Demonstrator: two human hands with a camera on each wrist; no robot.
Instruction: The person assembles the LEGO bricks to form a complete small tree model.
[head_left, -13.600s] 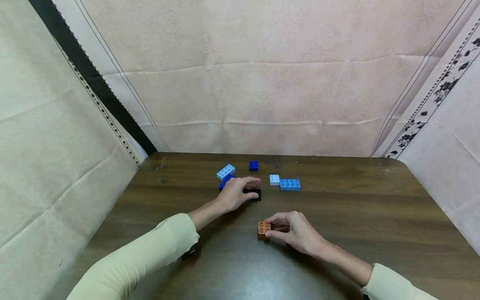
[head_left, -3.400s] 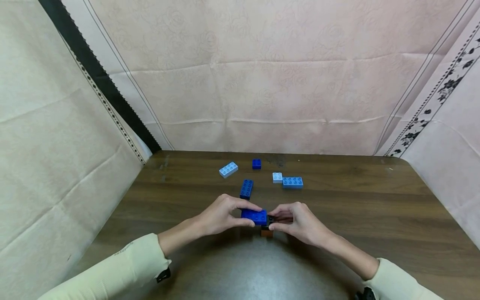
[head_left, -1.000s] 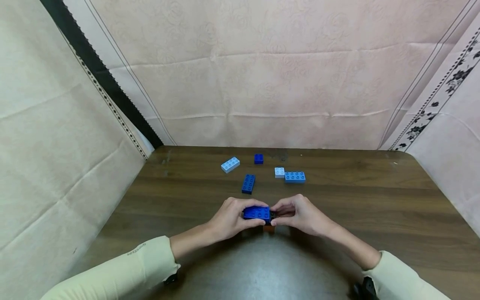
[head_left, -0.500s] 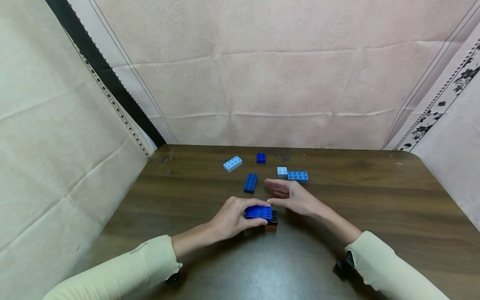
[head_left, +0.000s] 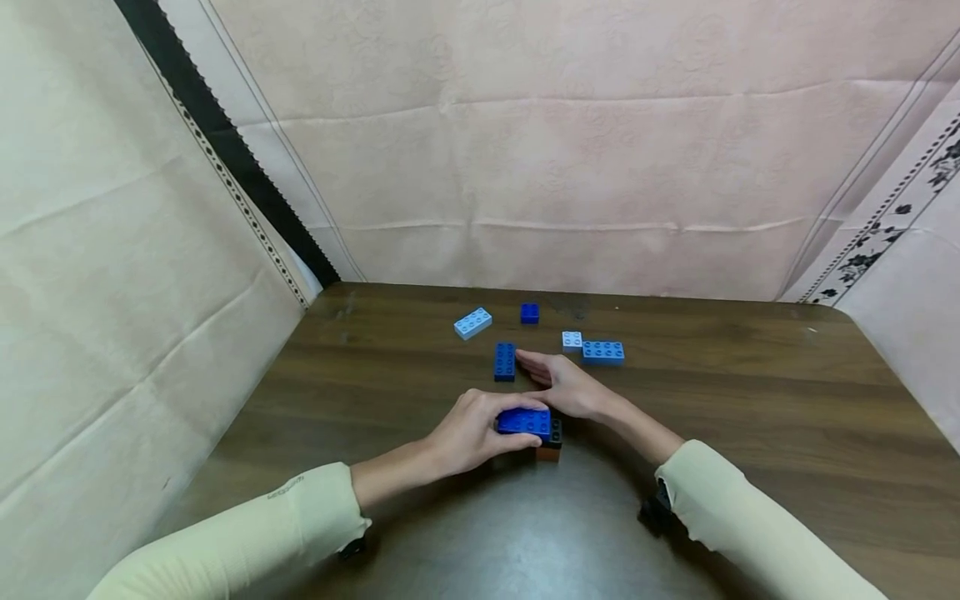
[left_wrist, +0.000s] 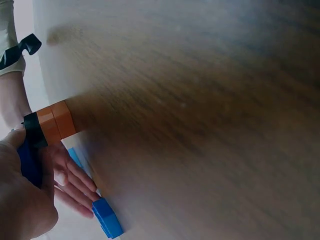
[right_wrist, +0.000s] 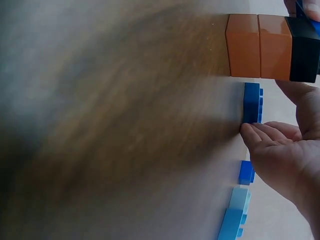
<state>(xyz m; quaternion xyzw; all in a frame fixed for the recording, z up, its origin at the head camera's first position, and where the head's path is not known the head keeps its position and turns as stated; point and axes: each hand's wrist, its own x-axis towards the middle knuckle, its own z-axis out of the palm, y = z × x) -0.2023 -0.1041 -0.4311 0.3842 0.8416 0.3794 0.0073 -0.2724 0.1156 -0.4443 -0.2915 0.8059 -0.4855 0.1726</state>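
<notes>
In the head view my left hand (head_left: pixel 468 433) pinches a blue brick (head_left: pixel 523 422) between thumb and fingers. That brick sits across a black brick (head_left: pixel 556 432) and sticks out to the left. Below the black one, the right wrist view shows two orange bricks (right_wrist: pixel 275 46), stacked upright on the table. My right hand (head_left: pixel 566 386) reaches behind the stack, fingers extended and holding nothing. Its fingertips (right_wrist: pixel 249 131) are right at the end of a darker blue eight-stud brick (head_left: pixel 505 362) lying on the table.
A light blue brick (head_left: pixel 472 323) lies farther back on the left, with a small dark blue brick (head_left: pixel 529 313) near the back edge. Right of them, a small pale blue brick (head_left: pixel 572 341) adjoins a mid-blue brick (head_left: pixel 603 352). A cloth (head_left: pixel 525 167) hangs behind the wooden table (head_left: pixel 712 400).
Over the earlier frames, black and blue bricks joined the orange stack. In the last second my right hand let go of the stack and moved back and left, to the darker blue brick.
</notes>
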